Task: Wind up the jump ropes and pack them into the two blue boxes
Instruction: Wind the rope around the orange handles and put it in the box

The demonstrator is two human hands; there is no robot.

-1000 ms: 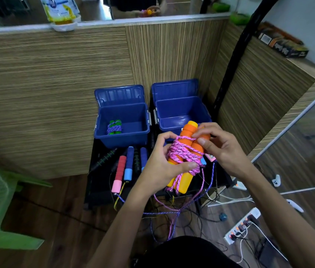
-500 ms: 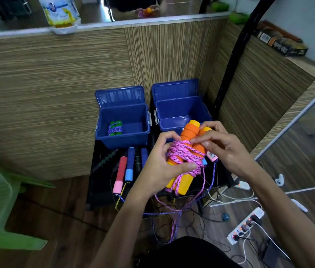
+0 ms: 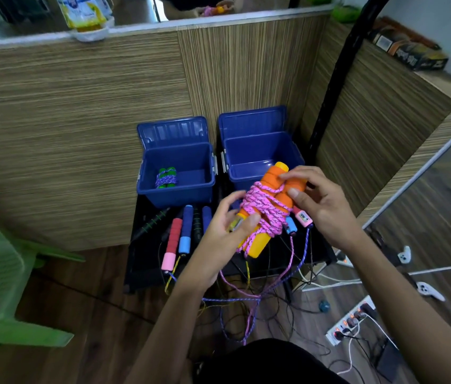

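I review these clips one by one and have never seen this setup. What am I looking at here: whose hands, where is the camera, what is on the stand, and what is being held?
There is no machine: a person works bare-handed, and the single camera sits on their head, looking forward and down. The left hand and right hand grip a pair of orange handles with pink rope wound round them; a tail of rope hangs loose below. Behind stand two open blue boxes. The left box holds a wound green-handled rope; the right box shows nothing inside where visible. More ropes with red, pink and blue handles lie unwound on the black stand.
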